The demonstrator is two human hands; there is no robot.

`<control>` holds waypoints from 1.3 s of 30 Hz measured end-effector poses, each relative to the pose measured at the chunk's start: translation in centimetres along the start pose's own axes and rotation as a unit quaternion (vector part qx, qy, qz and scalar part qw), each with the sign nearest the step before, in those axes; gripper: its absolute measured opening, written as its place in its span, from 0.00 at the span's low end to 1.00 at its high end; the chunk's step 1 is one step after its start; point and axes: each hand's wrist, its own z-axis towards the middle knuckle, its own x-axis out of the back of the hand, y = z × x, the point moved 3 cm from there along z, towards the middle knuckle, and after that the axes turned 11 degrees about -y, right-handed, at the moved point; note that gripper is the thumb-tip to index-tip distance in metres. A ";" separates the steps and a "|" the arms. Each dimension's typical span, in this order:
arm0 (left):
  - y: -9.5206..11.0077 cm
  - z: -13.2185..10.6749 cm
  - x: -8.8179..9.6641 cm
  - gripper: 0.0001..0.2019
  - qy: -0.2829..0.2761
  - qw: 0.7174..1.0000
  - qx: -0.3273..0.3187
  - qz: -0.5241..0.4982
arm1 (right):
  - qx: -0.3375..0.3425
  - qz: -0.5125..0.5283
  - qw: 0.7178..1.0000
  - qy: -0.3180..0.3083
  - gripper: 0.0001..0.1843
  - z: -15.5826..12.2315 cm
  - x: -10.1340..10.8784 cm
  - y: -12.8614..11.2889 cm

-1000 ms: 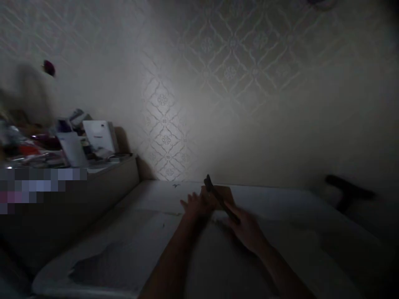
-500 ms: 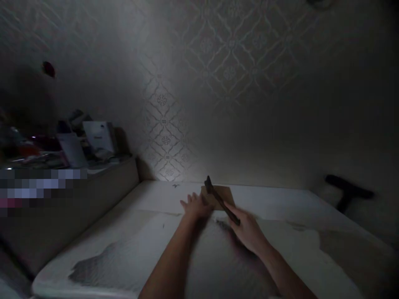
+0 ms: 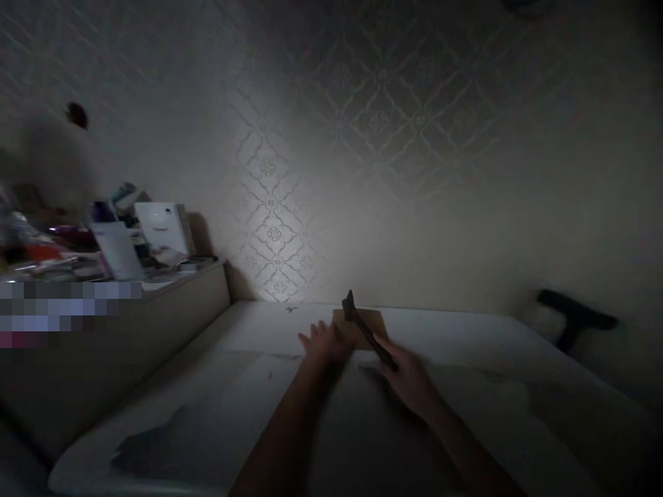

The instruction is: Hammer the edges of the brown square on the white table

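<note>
My right hand [image 3: 410, 378] grips the hammer [image 3: 369, 337]; the brown board [image 3: 373, 322] lies beside my left hand [image 3: 320, 345], fingers spread, which should avoid the hammer's head.

From my remote seat, the left hand [image 3: 322, 343] hides one corner of the brown board [image 3: 376, 322], while the far-left clutter [image 3: 44, 251] (partly cropped) blurs.

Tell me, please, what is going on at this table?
A person's right hand grips a hammer by its handle, the head over a brown board on the white table. The left hand is at the board's left side, some fingers spread; it is too dark to tell whether it holds anything.
</note>
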 end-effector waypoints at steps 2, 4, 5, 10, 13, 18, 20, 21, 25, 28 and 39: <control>0.0 0.1 0.0 0.42 0.001 1.000 -0.001 0.000 | -0.014 0.018 1.000 0.004 0.29 0.1 0.1 0.0; -0.1 0.1 0.0 0.42 -0.001 1.000 -0.002 0.000 | -0.029 0.034 0.999 0.008 0.29 0.1 0.2 -0.1; -0.1 0.1 0.0 0.42 -0.004 1.000 0.000 -0.001 | -0.033 0.040 0.999 0.011 0.29 0.1 0.2 -0.1; 0.0 0.1 -0.1 0.42 0.001 1.000 -0.005 -0.002 | -0.068 0.060 0.996 -0.007 0.31 0.2 0.0 0.4; -0.1 0.1 -0.1 0.42 0.005 1.000 -0.006 0.002 | -0.074 0.067 0.995 -0.012 0.32 0.2 0.0 0.5; 0.0 0.2 -0.1 0.43 0.001 1.000 -0.008 -0.005 | -0.030 0.066 0.997 0.007 0.29 0.2 0.3 -0.1; 0.0 0.2 -0.1 0.43 0.000 1.000 -0.007 -0.004 | -0.025 0.059 0.998 0.016 0.29 0.2 0.3 -0.2; 0.0 0.2 -0.1 0.43 0.001 1.000 -0.004 -0.004 | -0.027 0.058 0.998 0.018 0.29 0.2 0.3 -0.1; 0.1 0.2 -0.1 0.43 0.000 1.000 -0.003 -0.002 | -0.025 0.055 0.998 0.012 0.29 0.2 0.2 0.2; 0.0 0.3 -0.3 0.43 0.000 1.000 -0.004 -0.003 | -0.048 0.059 0.997 -0.005 0.31 0.2 0.0 0.5; -0.1 0.4 -0.3 0.42 0.009 1.000 -0.002 0.006 | -0.076 0.080 0.994 -0.005 0.33 0.3 -0.1 1.0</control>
